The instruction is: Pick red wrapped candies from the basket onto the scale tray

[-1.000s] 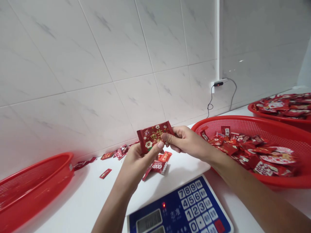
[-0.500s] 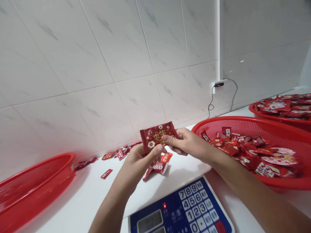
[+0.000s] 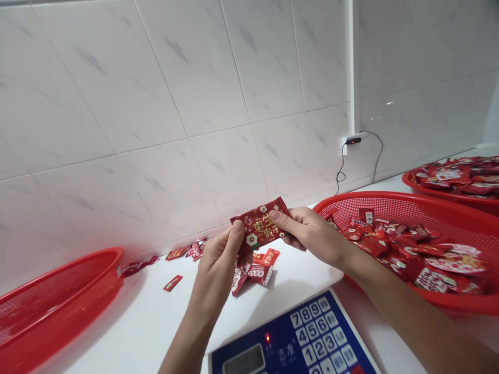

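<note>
A dark red snack packet (image 3: 262, 228) with white flowers and gold lettering is held up between my two hands, above a white scale pan (image 3: 296, 267). My left hand (image 3: 222, 246) pinches its left end, thumb on the front. At the right end, my right hand (image 3: 307, 228) grips it with the thumb across the print. Several small red packets (image 3: 259, 272) lie on the pan beneath, partly hidden by my left hand. Nearer to me is the blue keypad panel (image 3: 290, 343) of the scale, with a red light lit and a grey display.
On the right, a red basket (image 3: 374, 196) holds many red packets; another full red basket (image 3: 413, 186) stands behind it. A red basket (image 3: 89, 259) is at left. Loose packets (image 3: 175, 253) lie along the tiled wall. A cable (image 3: 338, 171) hangs from a socket.
My left thumb has moved up from the packet's lower edge to its left end. The packet remains in both hands, tilted slightly more. The whole view has shifted a little.
</note>
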A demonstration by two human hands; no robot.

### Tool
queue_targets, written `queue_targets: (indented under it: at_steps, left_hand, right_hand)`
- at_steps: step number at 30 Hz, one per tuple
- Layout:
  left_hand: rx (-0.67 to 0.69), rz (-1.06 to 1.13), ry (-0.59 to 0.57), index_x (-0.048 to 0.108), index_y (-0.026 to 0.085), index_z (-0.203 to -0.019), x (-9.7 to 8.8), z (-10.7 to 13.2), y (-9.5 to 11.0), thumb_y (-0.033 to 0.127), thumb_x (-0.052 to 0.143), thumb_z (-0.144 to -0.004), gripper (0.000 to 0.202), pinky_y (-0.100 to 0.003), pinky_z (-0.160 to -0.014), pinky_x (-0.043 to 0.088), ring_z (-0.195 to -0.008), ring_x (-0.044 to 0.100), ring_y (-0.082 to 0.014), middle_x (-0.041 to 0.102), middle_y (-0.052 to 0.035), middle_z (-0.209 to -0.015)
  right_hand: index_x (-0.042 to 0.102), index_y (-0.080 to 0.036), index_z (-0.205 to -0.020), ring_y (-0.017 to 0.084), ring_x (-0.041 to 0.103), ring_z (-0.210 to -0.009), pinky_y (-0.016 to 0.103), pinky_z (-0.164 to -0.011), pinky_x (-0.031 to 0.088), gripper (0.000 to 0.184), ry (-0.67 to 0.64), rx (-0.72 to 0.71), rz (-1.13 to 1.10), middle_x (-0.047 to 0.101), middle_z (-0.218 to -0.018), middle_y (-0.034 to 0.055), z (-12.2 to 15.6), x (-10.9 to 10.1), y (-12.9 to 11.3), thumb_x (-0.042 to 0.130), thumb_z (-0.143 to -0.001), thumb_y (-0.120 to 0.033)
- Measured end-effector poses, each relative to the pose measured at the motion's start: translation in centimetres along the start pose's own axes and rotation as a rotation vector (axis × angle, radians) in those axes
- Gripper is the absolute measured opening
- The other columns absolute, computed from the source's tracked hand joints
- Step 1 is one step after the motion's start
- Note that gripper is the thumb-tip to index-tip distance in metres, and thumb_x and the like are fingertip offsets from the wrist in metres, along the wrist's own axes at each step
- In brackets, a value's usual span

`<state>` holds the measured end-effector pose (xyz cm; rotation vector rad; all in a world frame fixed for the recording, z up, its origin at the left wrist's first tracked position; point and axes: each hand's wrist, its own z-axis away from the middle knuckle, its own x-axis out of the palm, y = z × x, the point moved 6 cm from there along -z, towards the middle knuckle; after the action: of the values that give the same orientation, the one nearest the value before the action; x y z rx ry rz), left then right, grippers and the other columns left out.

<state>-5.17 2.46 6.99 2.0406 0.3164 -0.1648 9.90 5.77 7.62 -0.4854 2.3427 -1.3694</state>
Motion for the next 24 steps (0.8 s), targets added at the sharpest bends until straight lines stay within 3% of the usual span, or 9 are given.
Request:
queue_targets:
  at_steps: [5,14,20,24]
  left_hand:
    - [-0.008,0.17,0.008,0.052,0.019,-0.059,-0.2,0.1,-0.5,0.062,0.057,-0.085,0.051,-0.024,-0.053,0.033,-0.05,0.042,-0.0099,0.049,0.004,-0.052]
    - [-0.078,0.245,0.013,0.054,0.018,-0.061,0.0,0.0,-1.2,0.063,0.061,-0.081,0.05,-0.022,-0.05,0.034,-0.051,0.043,-0.0089,0.048,0.0042,-0.058]
    - [-0.018,0.039,-0.012,0.058,0.018,-0.069,-0.4,-0.4,0.0,0.054,0.063,-0.084,0.04,-0.02,-0.051,0.032,-0.055,0.039,-0.0091,0.045,0.0048,-0.06]
    - [-0.071,-0.215,0.003,0.057,0.018,-0.07,-3.0,-1.0,-0.4,0.06,0.061,-0.081,0.044,-0.021,-0.049,0.029,-0.055,0.04,-0.0106,0.046,0.0038,-0.059]
  right_hand:
    - [0.044,-0.018,-0.058,0.006,0.033,-0.046,0.024,-0.045,0.025,0.05,-0.035,0.021,-0.024,0.043,-0.053,-0.0044,0.1,0.2,0.0,0.054,-0.089,-0.055]
    - [0.044,-0.018,-0.058,0.006,0.036,-0.042,0.022,-0.042,0.025,0.053,-0.047,0.07,-0.059,0.045,-0.049,-0.0038,-0.2,0.2,0.8,0.054,-0.086,-0.062]
    - [0.052,-0.017,-0.068,0.008,0.043,-0.042,0.022,-0.042,0.033,0.054,-0.2,0.146,0.03,0.051,-0.05,-0.0022,0.0,1.5,1.5,0.044,-0.09,-0.066]
    - [0.058,-0.017,-0.083,0.009,0.05,-0.05,0.023,-0.051,0.039,0.051,-0.233,0.191,0.183,0.06,-0.062,0.0001,0.4,0.9,2.1,0.045,-0.09,-0.066]
